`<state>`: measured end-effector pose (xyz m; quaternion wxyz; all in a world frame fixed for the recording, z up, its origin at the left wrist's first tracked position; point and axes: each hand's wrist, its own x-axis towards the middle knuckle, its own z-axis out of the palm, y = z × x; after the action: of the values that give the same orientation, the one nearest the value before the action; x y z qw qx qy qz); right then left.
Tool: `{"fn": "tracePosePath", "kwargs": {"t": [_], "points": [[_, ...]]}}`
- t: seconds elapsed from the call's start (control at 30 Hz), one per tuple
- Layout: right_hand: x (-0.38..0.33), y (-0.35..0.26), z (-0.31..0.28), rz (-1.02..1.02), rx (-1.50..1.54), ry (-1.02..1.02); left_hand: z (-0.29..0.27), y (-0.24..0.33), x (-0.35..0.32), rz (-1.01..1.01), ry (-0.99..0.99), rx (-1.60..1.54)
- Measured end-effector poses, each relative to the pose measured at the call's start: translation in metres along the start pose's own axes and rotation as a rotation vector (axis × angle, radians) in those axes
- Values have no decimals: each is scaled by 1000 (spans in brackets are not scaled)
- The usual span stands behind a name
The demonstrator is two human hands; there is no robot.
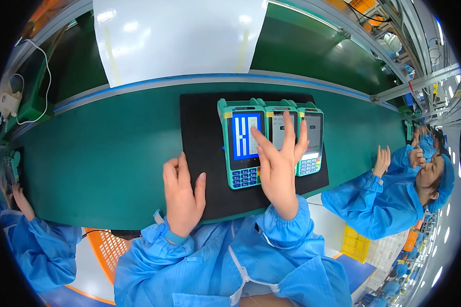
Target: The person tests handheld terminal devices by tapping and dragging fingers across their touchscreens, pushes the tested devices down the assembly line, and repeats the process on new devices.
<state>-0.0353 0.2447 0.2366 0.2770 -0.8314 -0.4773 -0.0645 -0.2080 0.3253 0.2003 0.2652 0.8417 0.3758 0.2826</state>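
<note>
Three green handheld payment terminals lie side by side on a black mat point(202, 133). The left terminal point(242, 143) shows a blue and white screen; the middle terminal point(277, 125) and the right terminal point(312, 143) show grey screens. My right hand point(279, 166) lies over the middle terminal, fingers spread, fingertips on its screen and on the left one's screen edge. My left hand point(182, 192) rests flat on the mat's left part, fingers loosely together, holding nothing.
The mat lies on a green bench point(102, 158). Behind it runs a green conveyor belt with a large white sheet point(174, 36). A co-worker in blue point(389, 197) sits at the right, another person's sleeve and hand point(20, 225) at the left. An orange basket point(107, 248) sits below.
</note>
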Motion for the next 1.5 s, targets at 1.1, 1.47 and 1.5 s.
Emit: {"fn": "tracePosePath", "kwargs": {"t": [1.1,1.47,1.5], "points": [[-30,-64,61,-454,290,-269,-10,-22,-9,-234,101,-478],[-27,-55,48,-277,-31,-430,-43,-62,-11,-178,-17,-576],[-26,-41,49,-239,-58,-431,-44,-66,-10,-183,-12,-572]]}}
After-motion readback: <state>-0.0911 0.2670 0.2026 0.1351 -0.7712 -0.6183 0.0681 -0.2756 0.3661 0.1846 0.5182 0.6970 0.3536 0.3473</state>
